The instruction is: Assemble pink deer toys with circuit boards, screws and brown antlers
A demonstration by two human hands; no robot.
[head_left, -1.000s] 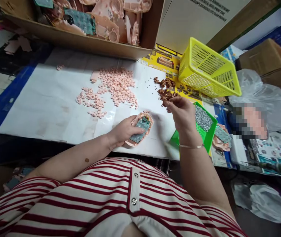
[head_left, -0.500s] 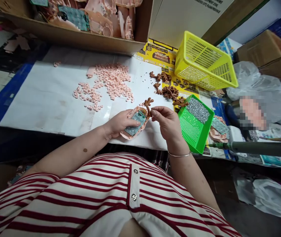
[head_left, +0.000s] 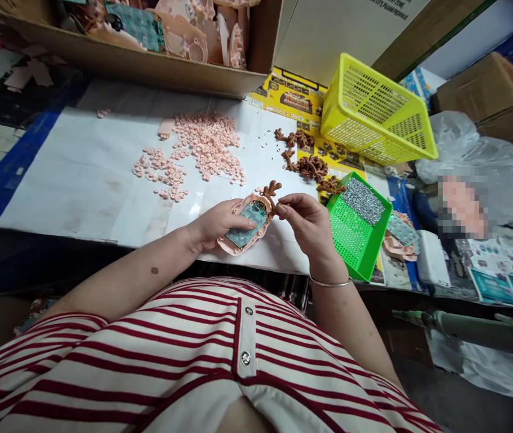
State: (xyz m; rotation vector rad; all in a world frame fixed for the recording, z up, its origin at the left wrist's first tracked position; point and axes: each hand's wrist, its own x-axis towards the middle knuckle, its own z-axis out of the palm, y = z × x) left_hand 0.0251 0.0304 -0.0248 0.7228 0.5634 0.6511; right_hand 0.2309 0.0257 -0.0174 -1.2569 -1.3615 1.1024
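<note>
My left hand (head_left: 222, 225) grips a pink plastic shell (head_left: 233, 247), its thumb lying across the green circuit board (head_left: 248, 218) inside. A brown antler-shaped piece (head_left: 272, 190) stands at the shell's upper right edge. Close against that brown piece, the thumb and forefinger of my right hand (head_left: 308, 219) are pinched together; whatever is between them is too small to make out. Farther back on the white table covering lie a pile of small pink rings (head_left: 211, 144) and a cluster of more brown antler pieces (head_left: 313, 168).
A green basket (head_left: 350, 249) with small metal screws (head_left: 363, 201) stands right of my right hand, a yellow basket (head_left: 376, 108) behind it. A cardboard box (head_left: 148, 65) of pink shells borders the back. A grey rod-like tool (head_left: 473, 328) juts in at lower right.
The grey rod-like tool at the right has dropped from table height to below the table edge. Both hands keep nearly the same pose around the shell and the brown piece.
</note>
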